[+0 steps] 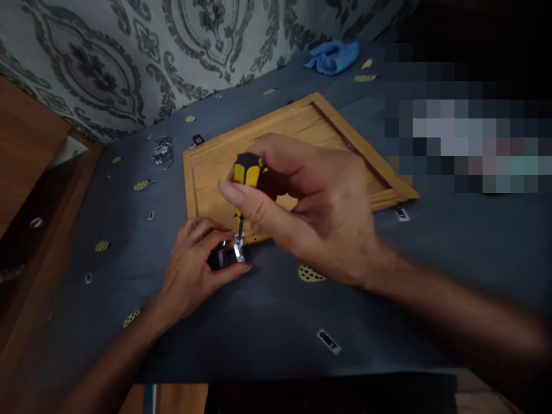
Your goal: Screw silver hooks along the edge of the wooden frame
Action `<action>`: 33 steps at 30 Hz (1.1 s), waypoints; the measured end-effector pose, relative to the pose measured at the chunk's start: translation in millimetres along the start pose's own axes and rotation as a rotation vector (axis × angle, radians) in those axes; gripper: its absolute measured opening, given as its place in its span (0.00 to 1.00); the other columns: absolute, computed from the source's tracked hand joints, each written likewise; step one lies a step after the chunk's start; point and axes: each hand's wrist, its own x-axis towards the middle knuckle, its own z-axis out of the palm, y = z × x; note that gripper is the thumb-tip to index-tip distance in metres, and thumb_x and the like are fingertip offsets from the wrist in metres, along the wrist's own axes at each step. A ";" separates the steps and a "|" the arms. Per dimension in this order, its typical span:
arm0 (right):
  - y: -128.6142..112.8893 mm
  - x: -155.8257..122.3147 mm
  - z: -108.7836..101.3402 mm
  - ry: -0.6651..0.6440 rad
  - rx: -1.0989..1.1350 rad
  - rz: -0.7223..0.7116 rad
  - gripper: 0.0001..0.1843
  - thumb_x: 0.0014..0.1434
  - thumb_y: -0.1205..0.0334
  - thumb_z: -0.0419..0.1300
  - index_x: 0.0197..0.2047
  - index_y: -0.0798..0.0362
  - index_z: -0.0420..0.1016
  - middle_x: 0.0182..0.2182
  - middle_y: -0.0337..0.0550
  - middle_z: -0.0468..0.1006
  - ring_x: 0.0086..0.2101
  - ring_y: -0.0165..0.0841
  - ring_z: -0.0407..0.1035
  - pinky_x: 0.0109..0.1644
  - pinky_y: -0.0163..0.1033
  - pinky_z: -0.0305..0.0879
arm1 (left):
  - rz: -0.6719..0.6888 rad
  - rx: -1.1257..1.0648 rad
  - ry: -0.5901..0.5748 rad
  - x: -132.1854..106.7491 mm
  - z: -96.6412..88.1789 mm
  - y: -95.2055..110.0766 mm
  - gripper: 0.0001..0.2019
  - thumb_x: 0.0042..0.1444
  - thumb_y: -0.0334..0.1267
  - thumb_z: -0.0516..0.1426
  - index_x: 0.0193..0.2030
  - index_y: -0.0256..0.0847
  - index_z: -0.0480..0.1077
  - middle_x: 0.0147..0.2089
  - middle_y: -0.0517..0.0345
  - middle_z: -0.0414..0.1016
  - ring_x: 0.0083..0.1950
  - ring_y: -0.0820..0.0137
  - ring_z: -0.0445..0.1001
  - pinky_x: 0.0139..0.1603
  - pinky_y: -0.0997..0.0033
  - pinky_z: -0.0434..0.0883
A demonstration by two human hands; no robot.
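Note:
A wooden cabinet door [215, 167] with a raised frame lies flat on the dark blue patterned cloth. My right hand [314, 201] is closed around a yellow and black screwdriver [246, 171], which points downward. Its tip meets a shiny metal hinge [238, 250] at the door's near edge. My left hand [196, 261] steadies that hinge, fingers on its far side and thumb along the near side. Part of the hinge is hidden by the fingers. Another dark metal bracket [198, 140] sits at the door's far left corner.
A small heap of metal hardware [163, 152] lies left of the door. A crumpled blue cloth [333, 57] rests at the back. Wooden furniture [34, 149] stands along the left, and a patterned curtain [146, 57] hangs behind. The upper right is pixelated.

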 end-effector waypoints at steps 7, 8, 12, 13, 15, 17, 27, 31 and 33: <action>9.7 -5.0 8.2 -0.062 -0.015 -0.001 0.18 0.69 0.50 0.59 0.31 0.51 0.67 0.26 0.33 0.67 0.27 0.27 0.63 0.36 0.36 0.64 | -0.015 -0.030 0.006 0.7 0.8 0.7 0.16 0.58 0.50 0.67 0.47 0.44 0.76 0.45 0.55 0.78 0.49 0.57 0.73 0.58 0.48 0.69; 10.3 -5.2 8.4 -0.069 -0.013 0.003 0.16 0.69 0.52 0.59 0.31 0.51 0.67 0.26 0.33 0.67 0.27 0.27 0.63 0.36 0.36 0.64 | -0.018 -0.029 0.007 0.7 0.8 0.7 0.16 0.58 0.50 0.67 0.47 0.44 0.76 0.45 0.54 0.78 0.49 0.57 0.73 0.58 0.48 0.70; 11.8 -5.1 8.4 -0.091 0.023 0.010 0.14 0.68 0.56 0.60 0.32 0.51 0.67 0.25 0.32 0.67 0.27 0.26 0.62 0.35 0.35 0.62 | -0.016 -0.024 -0.006 0.5 0.7 0.5 0.16 0.58 0.51 0.67 0.46 0.44 0.76 0.47 0.53 0.78 0.49 0.56 0.73 0.57 0.47 0.70; 12.0 -5.0 8.4 -0.091 0.035 0.003 0.14 0.68 0.55 0.61 0.32 0.52 0.67 0.25 0.32 0.66 0.27 0.26 0.62 0.34 0.35 0.61 | -0.012 -0.024 -0.006 0.4 0.7 0.4 0.16 0.58 0.51 0.66 0.46 0.44 0.76 0.47 0.53 0.78 0.49 0.56 0.72 0.57 0.47 0.70; 12.3 -4.8 8.3 -0.089 0.044 -0.019 0.15 0.68 0.54 0.61 0.32 0.52 0.67 0.25 0.32 0.66 0.27 0.26 0.61 0.34 0.35 0.61 | -0.008 -0.026 -0.005 0.3 0.6 0.4 0.16 0.59 0.52 0.66 0.47 0.44 0.76 0.47 0.53 0.78 0.49 0.56 0.72 0.57 0.47 0.70; 12.2 -4.5 8.1 -0.086 0.007 -0.031 0.15 0.69 0.55 0.60 0.31 0.51 0.66 0.25 0.32 0.66 0.27 0.26 0.61 0.35 0.36 0.61 | -0.012 -0.027 -0.006 0.4 0.4 0.7 0.16 0.59 0.51 0.66 0.48 0.45 0.75 0.47 0.54 0.78 0.50 0.56 0.72 0.57 0.48 0.70; 11.0 -1.3 4.7 -0.164 -0.044 -0.170 0.12 0.69 0.62 0.59 0.32 0.52 0.66 0.26 0.31 0.66 0.27 0.25 0.62 0.35 0.34 0.60 | 0.023 -0.006 0.034 0.0 -0.4 1.1 0.17 0.57 0.49 0.68 0.49 0.45 0.76 0.52 0.53 0.78 0.53 0.54 0.73 0.53 0.52 0.73; 6.8 2.6 1.3 -0.257 -0.040 -0.192 0.14 0.70 0.63 0.57 0.31 0.50 0.61 0.26 0.31 0.65 0.27 0.25 0.61 0.35 0.34 0.60 | -0.018 -0.015 0.038 -2.4 1.6 -0.2 0.17 0.55 0.51 0.68 0.48 0.48 0.77 0.51 0.55 0.80 0.53 0.53 0.75 0.53 0.51 0.75; 4.5 4.3 -0.5 -0.297 -0.046 -0.188 0.16 0.70 0.63 0.57 0.30 0.49 0.58 0.25 0.30 0.65 0.25 0.26 0.59 0.35 0.34 0.59 | -0.051 -0.023 0.038 -3.4 2.6 -0.7 0.19 0.54 0.52 0.69 0.49 0.49 0.78 0.49 0.55 0.80 0.54 0.52 0.75 0.55 0.49 0.75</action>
